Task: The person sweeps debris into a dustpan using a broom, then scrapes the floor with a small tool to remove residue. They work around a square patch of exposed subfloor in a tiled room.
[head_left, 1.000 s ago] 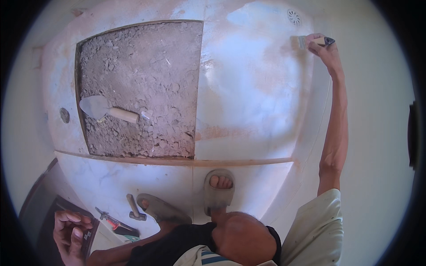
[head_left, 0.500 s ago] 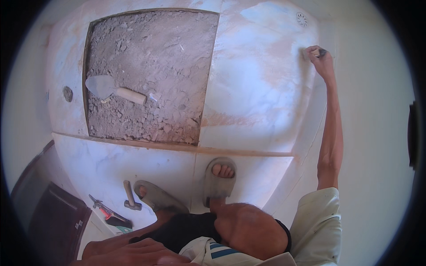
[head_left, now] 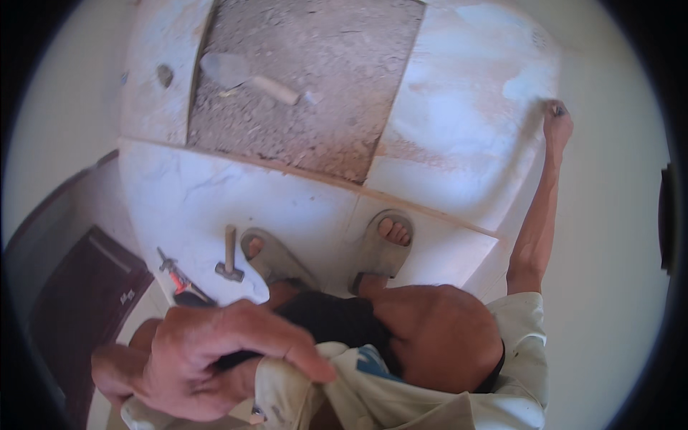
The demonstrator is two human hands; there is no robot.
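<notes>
Foremost, well to the near side of the rubble-filled opening (head_left: 351,100), which serves as landmark, the left hand (head_left: 211,351) appears large and slightly blurred, released, its fingers loosely bent; it overlaps a pale shirt (head_left: 437,405) bearing a blue patch, and whether the 2 touch cannot be told. Beyond the near left corner of the opening stands a dark brown panel (head_left: 86,308). Somewhat closer to that same corner, a slender red-and-black tool (head_left: 176,278) lies on white marbled flooring (head_left: 287,204); just beside it, 1 hammer (head_left: 229,252) has its wooden handle directed toward the opening and its metal head away. Between the hammer and the near right corner of the opening, 2 feet rest in grey-brown slippers (head_left: 388,247). To the right of the opening, across a white slab (head_left: 444,100) smeared with reddish dust, the right hand (head_left: 557,125) is closed about a brush (head_left: 558,110), of which only the dark handle end shows; the brush is thus near the slab's outer edge. Inside the opening, toward its left side, a trowel (head_left: 275,89) lies flat on the rubble, wooden handle pointing right. Left of the opening sits a small dark lump (head_left: 165,75). Farthest, beyond the opening's right side, a round drain cover (head_left: 539,38) is faintly visible.
</notes>
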